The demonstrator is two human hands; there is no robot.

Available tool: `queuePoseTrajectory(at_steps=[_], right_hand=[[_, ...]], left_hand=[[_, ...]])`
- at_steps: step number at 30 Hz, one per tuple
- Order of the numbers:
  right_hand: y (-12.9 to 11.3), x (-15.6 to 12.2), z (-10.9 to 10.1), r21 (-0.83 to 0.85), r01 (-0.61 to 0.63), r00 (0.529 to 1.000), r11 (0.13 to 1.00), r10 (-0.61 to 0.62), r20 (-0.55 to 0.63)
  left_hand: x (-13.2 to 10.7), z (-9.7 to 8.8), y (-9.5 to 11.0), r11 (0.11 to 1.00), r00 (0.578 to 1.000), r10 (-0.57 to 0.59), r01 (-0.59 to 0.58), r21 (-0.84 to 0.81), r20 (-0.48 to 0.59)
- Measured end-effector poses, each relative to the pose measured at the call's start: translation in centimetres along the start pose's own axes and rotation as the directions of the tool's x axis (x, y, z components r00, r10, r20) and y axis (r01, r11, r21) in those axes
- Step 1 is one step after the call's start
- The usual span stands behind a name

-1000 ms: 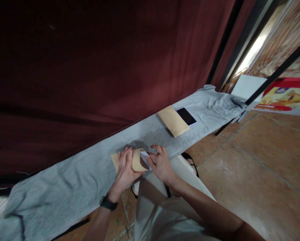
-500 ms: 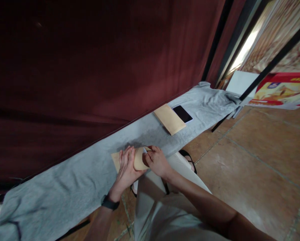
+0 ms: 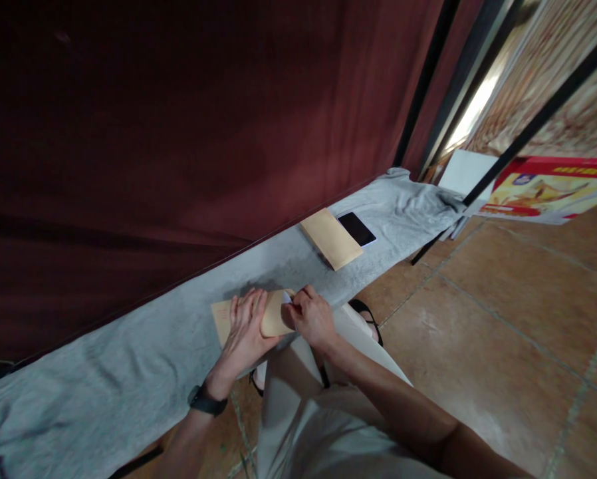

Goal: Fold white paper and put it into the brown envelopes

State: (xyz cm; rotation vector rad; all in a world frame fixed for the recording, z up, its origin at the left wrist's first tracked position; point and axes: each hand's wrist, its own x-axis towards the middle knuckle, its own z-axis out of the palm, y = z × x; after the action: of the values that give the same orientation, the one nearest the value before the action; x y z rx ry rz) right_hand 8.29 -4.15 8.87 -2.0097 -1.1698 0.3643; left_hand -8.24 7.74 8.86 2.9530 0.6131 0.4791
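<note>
A tan paper envelope [image 3: 273, 319] lies on the grey cloth in front of me, its right part bowed upward. Across its middle rests my left hand [image 3: 247, 326], fingers over the top and thumb along the near edge, holding it. My right hand [image 3: 312, 318] is closed at the envelope's right end, fingers curled and pinching there. A small white tip [image 3: 287, 297] shows beside those fingers; whether it is paper or part of the envelope I cannot tell. My right fingertips are partly hidden.
Farther right on the cloth-covered bench [image 3: 169, 332] lie a tan envelope stack [image 3: 332, 238] and a dark-screened phone [image 3: 357, 229], side by side. A dark red curtain [image 3: 179, 133] hangs behind. Beyond the bench's right end stand a black pole [image 3: 542, 116] and a red-yellow box [image 3: 548, 189].
The view has shifted slightly, so everything sits a little farther left. Both hands keep their places on the envelope, with the right fingers slightly more curled over its end.
</note>
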Motion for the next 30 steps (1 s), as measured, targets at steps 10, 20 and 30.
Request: queuePoseTrajectory(at_steps=[10,20,30], right_hand=[[1.8,0.1,1.8,0.397,-0.155,0.983,0.905,0.183,-0.034],[3.1,0.9,2.1,0.443,-0.196,0.980,0.875,0.164,0.110],[3.8,2.0,5.1,0.713,-0.356,0.916,0.604,0.378,0.137]], left_hand=[[0.1,0.2,-0.2,0.999,0.999,0.046,-0.046,0.007,0.003],[1.0,-0.3,-0.6,0.998,0.993,0.063,-0.064,0.002,0.095],[-2.4,3.3,2.8,0.556,0.654,-0.746,0.505,-0.660,-0.128]])
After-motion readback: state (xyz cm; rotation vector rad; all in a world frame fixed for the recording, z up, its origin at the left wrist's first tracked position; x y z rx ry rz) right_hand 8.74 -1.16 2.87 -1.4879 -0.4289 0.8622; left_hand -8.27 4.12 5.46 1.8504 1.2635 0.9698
